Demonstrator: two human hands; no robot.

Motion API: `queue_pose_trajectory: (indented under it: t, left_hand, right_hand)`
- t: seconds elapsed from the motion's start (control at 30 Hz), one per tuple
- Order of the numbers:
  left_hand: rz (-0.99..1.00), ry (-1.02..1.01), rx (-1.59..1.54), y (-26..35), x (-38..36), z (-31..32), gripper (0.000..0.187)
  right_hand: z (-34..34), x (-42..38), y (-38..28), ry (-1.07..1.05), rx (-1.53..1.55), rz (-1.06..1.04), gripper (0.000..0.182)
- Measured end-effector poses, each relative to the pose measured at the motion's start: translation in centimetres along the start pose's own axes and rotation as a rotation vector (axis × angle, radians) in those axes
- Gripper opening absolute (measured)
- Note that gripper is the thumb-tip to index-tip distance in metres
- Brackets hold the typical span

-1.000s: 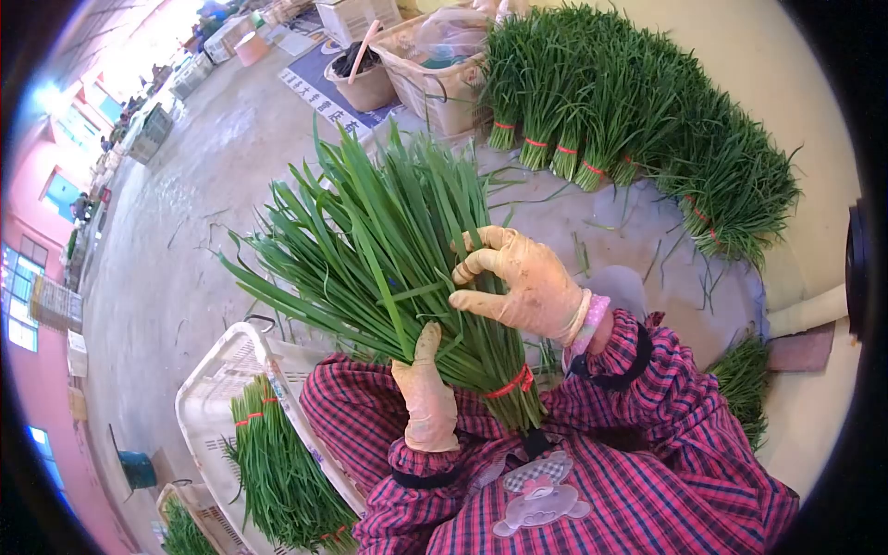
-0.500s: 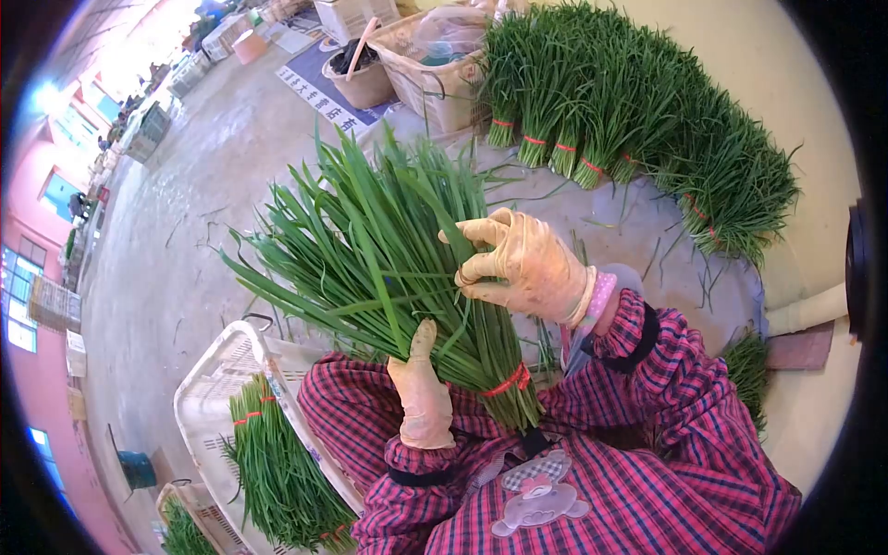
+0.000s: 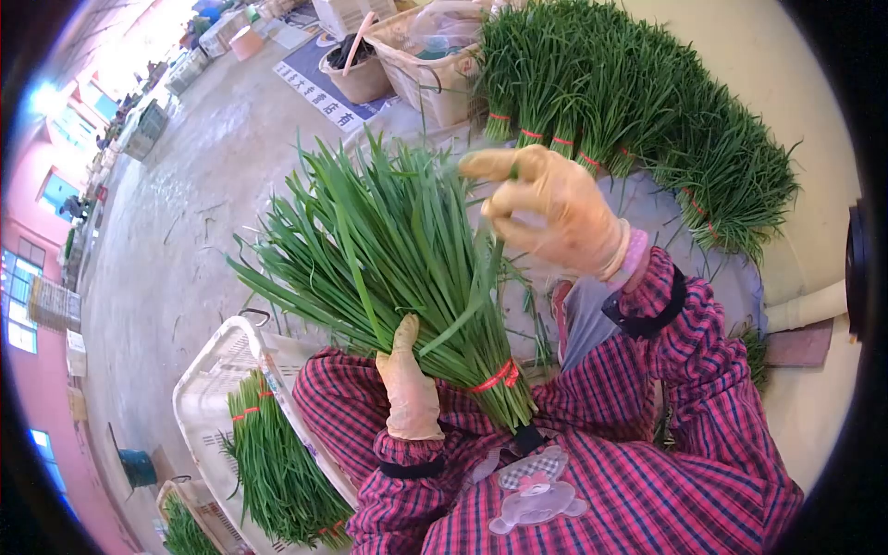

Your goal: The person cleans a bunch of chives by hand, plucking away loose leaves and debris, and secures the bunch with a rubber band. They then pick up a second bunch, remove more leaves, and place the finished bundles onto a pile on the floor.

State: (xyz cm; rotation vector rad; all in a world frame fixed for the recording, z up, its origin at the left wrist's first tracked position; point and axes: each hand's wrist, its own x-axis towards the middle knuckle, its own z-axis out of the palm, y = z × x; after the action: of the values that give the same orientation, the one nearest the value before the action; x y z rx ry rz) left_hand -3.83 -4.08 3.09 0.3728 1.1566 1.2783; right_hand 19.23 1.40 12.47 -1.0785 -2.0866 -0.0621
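Observation:
A large bunch of garlic chives lies slanted across my lap, its leaves fanning up and left. A red band ties it near the cut stem ends. My gloved left hand grips the bunch's near side, thumb on top and fingers hidden beneath. Above the bunch's right side is my gloved right hand, slightly blurred, with its fingers curled in a pinch. A bit of green leaf shows between those fingers, and a leaf hangs just below them.
Tied chive bunches stand in a row along the wall at upper right. At lower left, a white plastic crate holds another bunch. A bucket and a cream basket stand on the floor ahead. Loose leaves are scattered about.
My right hand has lifted up and to the right, away from the bunch's leaves. My left hand and the bunch have shifted slightly left; the left grip stays.

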Motion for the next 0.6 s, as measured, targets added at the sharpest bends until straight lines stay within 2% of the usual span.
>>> queue_pose_trajectory:
  t: [0.03, 0.1, 0.17, 0.23, 0.27, 0.3, 0.33, 0.4, 0.43, 0.47, 0.53, 0.6]
  left_hand:
    - [0.004, 0.0, 0.0, 0.0, 0.3, -0.2, 0.035]
    - [-0.064, -0.021, -0.034, 0.4, 1.1, -0.5, 0.038]
    - [-0.016, -0.078, -0.091, 1.1, 0.8, 0.3, 0.04]
    - [0.029, -0.119, -0.132, 2.0, 0.0, 1.4, 0.042]
    - [0.095, -0.167, 0.009, 2.2, -0.8, 2.3, 0.043]
    - [0.159, -0.214, 0.151, 2.2, -1.2, 2.8, 0.044]
    - [0.163, -0.201, 0.154, 2.0, -1.3, 2.9, 0.044]
    - [0.327, -0.251, 0.094, 2.0, -1.4, 3.2, 0.04]
    - [0.333, -0.257, 0.088, 2.5, -1.1, 2.6, 0.04]
    - [0.284, -0.298, 0.219, 3.2, -0.7, 1.1, 0.038]
    - [0.16, -0.349, 0.393, 3.8, 0.0, -1.4, 0.037]
    - [0.018, -0.425, 0.469, 3.7, 0.5, -1.8, 0.04]
  right_hand:
    - [0.1, -0.7, 0.1, 0.003, 0.001, -0.002, 0.011]
    - [1.4, -2.8, 0.0, 0.021, 0.436, 0.429, 0.018]
    - [3.7, -5.7, -2.8, -0.143, 0.491, 0.579, 0.074]
    - [7.2, -7.8, -6.2, -0.202, 0.397, 0.556, 0.088]
    - [7.4, -7.4, -6.7, -0.206, 0.411, 0.554, 0.088]
    - [7.2, -6.9, -7.3, -0.115, 0.736, 0.779, 0.086]
    - [7.1, -6.6, -7.6, -0.019, 1.058, 1.0, 0.084]
    - [7.7, -7.7, -5.3, 0.017, 1.276, 1.099, 0.07]
    - [7.2, -7.7, -4.9, 0.076, 1.421, 1.138, 0.062]
    - [6.6, -8.2, -4.2, 0.075, 1.411, 1.129, 0.062]
    - [5.8, -9.3, -3.1, 0.032, 1.849, 1.382, 0.047]
    - [5.3, -9.4, -3.2, -0.002, 1.928, 1.35, 0.044]
